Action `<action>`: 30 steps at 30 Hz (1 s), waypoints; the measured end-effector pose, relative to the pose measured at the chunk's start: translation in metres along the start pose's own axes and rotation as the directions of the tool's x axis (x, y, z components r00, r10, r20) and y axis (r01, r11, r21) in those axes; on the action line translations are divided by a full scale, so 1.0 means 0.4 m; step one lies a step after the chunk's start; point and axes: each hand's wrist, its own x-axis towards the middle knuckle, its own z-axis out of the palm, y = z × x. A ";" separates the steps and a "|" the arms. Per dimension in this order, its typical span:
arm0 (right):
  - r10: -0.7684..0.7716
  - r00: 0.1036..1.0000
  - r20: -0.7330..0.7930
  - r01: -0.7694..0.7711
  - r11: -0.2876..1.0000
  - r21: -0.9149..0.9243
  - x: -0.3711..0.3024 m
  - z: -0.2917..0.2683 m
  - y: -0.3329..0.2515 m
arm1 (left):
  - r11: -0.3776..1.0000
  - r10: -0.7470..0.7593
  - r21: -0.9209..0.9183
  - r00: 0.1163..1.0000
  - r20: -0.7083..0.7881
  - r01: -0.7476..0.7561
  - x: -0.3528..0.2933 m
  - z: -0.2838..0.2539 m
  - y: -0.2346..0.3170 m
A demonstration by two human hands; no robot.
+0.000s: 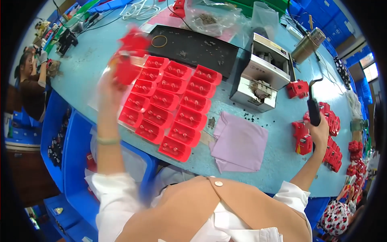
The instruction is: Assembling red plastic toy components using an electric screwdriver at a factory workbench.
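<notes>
My left hand [109,86] is smeared by motion at the left of the table, closed around a red plastic part [127,71]. Another blurred red part [134,42] appears just beyond it; whether the hand holds that one too I cannot tell. To its right, rows of red plastic shells [163,99] lie open side up, with small clear pieces inside. My right hand [319,131] is wrapped around a black-handled tool [313,109] with a thin bent end pointing away from me. Red housings [302,139] are grouped on the table around that hand.
A white-and-grey machine [264,74] stands right of a black mat [193,48] with small bits. A lilac cloth [242,141] lies in front, a metal flask [308,45] behind. Blue bins [80,161] sit at the table's left edge. Other people [32,76] are at both sides.
</notes>
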 end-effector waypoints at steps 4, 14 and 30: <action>0.079 0.982 0.174 -0.047 0.983 -0.180 0.072 0.007 -0.004 | 0.929 -0.243 -0.265 0.966 0.089 0.258 0.314 -0.526 -0.029; 0.068 0.998 0.015 -0.060 0.946 -0.320 0.024 0.001 -0.016 | 0.945 0.095 0.319 0.993 -0.073 -0.067 0.320 -0.592 0.093; -0.135 0.979 0.151 -0.035 0.619 0.784 -0.043 -0.066 -0.072 | -0.020 0.118 0.844 0.837 0.535 -0.537 -0.259 -0.071 0.024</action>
